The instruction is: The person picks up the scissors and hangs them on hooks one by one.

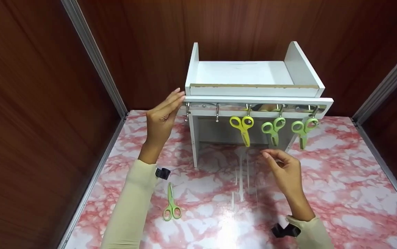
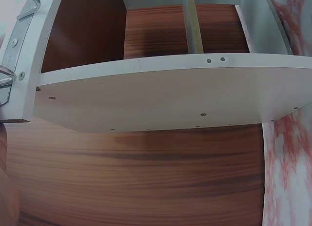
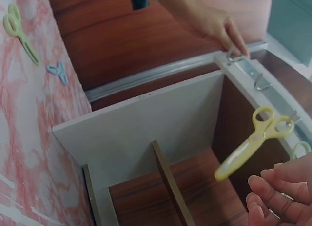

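Observation:
My left hand (image 1: 160, 121) touches the left end of a white hook rail (image 1: 202, 99) with its extended fingers. From the rail's hooks hang yellow scissors (image 1: 245, 133) and, to their right, two green pairs: green scissors (image 1: 273, 130) and the rightmost green scissors (image 1: 302, 131). Just below the hanging scissors is my right hand (image 1: 287, 173), its fingers loosely bent and nothing seen between them. On the table by my left forearm lies another pair of green scissors (image 1: 171, 204). A light blue scissors handle (image 3: 58, 72) shows near that pair in the right wrist view.
The rail runs along the front of a white shelf unit (image 1: 247, 91), open at the top and underneath. Two hooks at its left, one a bare hook (image 1: 217, 112), carry nothing. Brown wood-patterned walls (image 1: 139, 45) enclose the marbled pink and white table (image 1: 343, 180).

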The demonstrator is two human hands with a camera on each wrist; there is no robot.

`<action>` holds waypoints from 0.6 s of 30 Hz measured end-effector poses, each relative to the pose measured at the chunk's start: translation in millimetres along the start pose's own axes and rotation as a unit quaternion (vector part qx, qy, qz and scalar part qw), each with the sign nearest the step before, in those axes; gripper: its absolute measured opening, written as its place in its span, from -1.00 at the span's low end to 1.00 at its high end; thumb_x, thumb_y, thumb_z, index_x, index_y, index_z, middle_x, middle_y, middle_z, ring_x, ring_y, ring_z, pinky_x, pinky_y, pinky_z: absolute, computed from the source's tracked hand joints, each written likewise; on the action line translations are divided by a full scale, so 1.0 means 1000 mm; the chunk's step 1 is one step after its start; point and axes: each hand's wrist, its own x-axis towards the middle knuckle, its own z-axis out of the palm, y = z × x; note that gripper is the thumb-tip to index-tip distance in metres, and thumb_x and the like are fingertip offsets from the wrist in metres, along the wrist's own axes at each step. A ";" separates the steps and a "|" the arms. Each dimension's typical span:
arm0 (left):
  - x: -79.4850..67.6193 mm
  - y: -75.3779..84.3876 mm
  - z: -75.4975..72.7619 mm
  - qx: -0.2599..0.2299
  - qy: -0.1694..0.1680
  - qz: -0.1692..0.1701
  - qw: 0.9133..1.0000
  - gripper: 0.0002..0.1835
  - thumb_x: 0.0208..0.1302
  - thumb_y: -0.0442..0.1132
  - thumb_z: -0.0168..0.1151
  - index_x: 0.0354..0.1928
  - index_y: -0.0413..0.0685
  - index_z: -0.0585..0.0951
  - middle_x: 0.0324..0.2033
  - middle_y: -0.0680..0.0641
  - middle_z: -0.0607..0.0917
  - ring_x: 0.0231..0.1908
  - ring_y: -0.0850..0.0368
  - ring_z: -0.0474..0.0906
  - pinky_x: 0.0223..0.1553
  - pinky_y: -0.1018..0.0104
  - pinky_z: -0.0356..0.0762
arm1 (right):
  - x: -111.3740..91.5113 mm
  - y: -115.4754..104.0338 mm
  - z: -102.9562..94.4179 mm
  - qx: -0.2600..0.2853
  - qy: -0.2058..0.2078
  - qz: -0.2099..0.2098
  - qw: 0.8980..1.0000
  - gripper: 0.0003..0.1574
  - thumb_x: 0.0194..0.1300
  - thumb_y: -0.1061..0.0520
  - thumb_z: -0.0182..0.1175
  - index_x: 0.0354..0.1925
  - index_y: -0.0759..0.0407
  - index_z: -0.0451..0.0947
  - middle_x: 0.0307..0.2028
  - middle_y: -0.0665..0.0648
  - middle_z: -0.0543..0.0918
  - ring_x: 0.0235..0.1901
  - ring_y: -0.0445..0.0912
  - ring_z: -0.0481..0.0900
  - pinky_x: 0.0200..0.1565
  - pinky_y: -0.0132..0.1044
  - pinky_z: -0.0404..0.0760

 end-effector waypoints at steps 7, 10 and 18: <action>0.000 0.000 -0.001 0.000 0.000 0.000 1.000 -0.73 0.24 -0.55 0.34 -0.04 -0.25 0.77 -0.02 -0.15 0.77 0.12 -0.10 0.66 0.13 0.19 0.63 | -0.001 -0.006 -0.004 0.014 -0.002 -0.049 0.999 -0.93 0.29 0.45 0.31 -0.27 0.45 0.73 -0.40 0.21 0.77 -0.60 -0.25 0.55 -0.54 -0.56 0.49; 0.000 -0.001 -0.001 0.003 0.002 0.001 1.000 -0.73 0.24 -0.55 0.34 -0.04 -0.25 0.77 -0.02 -0.15 0.77 0.12 -0.09 0.66 0.13 0.19 0.63 | -0.001 -0.009 -0.005 0.017 -0.001 -0.064 0.998 -0.93 0.29 0.46 0.30 -0.27 0.47 0.72 -0.44 0.10 0.76 -0.66 -0.30 0.52 -0.60 -0.56 0.46; -0.001 -0.001 -0.001 -0.007 -0.001 -0.001 1.000 -0.73 0.24 -0.55 0.34 -0.03 -0.25 0.77 -0.01 -0.14 0.77 0.12 -0.11 0.66 0.14 0.17 0.62 | -0.001 -0.016 -0.010 -0.005 0.002 -0.138 0.990 -0.86 0.26 0.52 0.27 -0.23 0.46 0.72 -0.36 0.39 0.74 -0.52 -0.28 0.59 -0.47 -0.58 0.50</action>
